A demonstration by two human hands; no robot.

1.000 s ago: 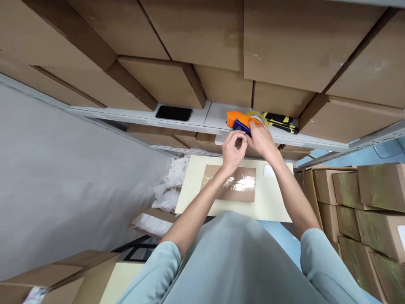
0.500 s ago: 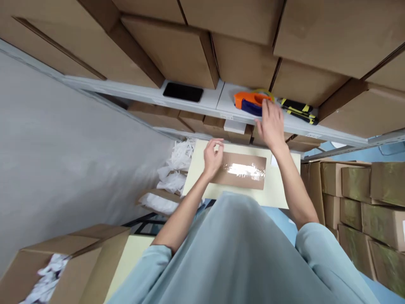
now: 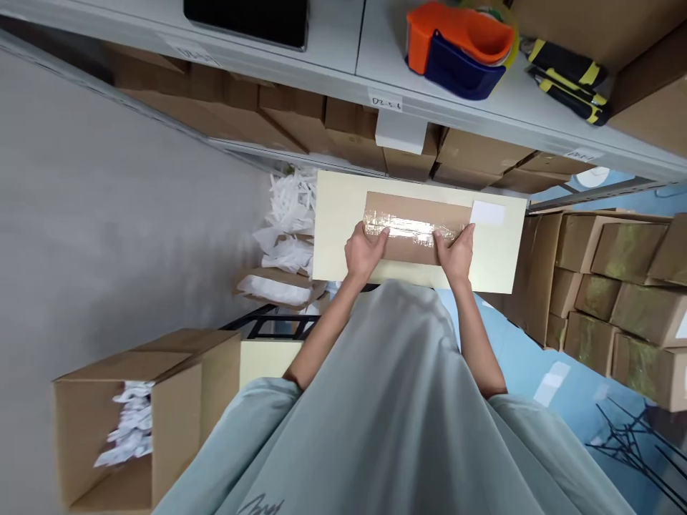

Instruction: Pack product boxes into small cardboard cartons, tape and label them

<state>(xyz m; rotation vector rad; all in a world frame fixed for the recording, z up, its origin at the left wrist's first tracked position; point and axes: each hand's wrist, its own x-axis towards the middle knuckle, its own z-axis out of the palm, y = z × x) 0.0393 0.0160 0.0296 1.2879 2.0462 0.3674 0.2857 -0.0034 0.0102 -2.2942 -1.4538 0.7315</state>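
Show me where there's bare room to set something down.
Free: the pale table right of the taped box, below the white label; the shelf between black phone and tape dispenser. Crowded: around both hands.
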